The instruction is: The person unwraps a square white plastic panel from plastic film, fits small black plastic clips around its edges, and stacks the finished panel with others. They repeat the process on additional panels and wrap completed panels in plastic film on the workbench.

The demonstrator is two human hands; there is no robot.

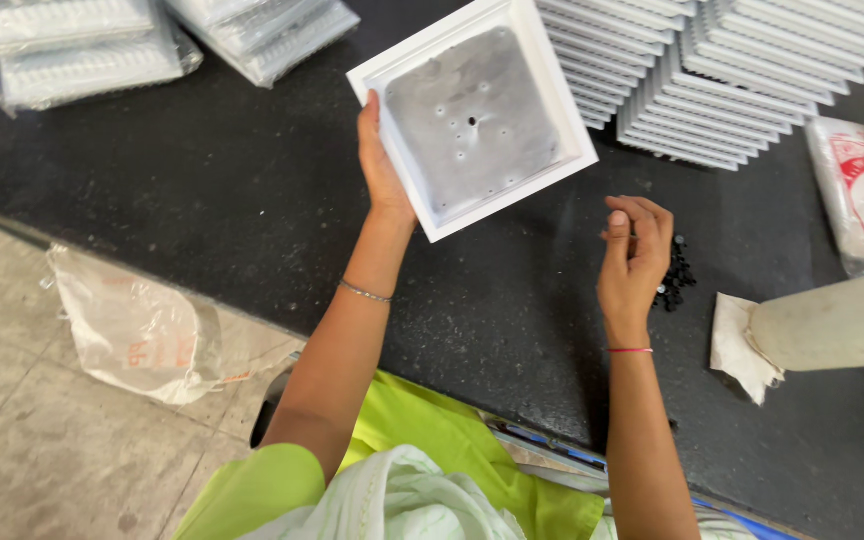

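- Left hand (380,160): fingers wrapped on edge of square white panel (472,115), thumb on rim; panel held tilted above black table (202,210), metal back w/ holes facing up for access.
- Right hand (634,255): fingertips pressed together, pinching sth small, can't tell what; just beside pile of small black parts (674,280), w/in easy reach.
- Stacked white panels (712,70) at far edge.

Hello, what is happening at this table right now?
A person holds a square white panel by its edge in the left hand, above a dark table. The right hand has its fingers pinched together beside a small pile of black parts; whether it holds one is unclear. Stacks of white panels lie behind.
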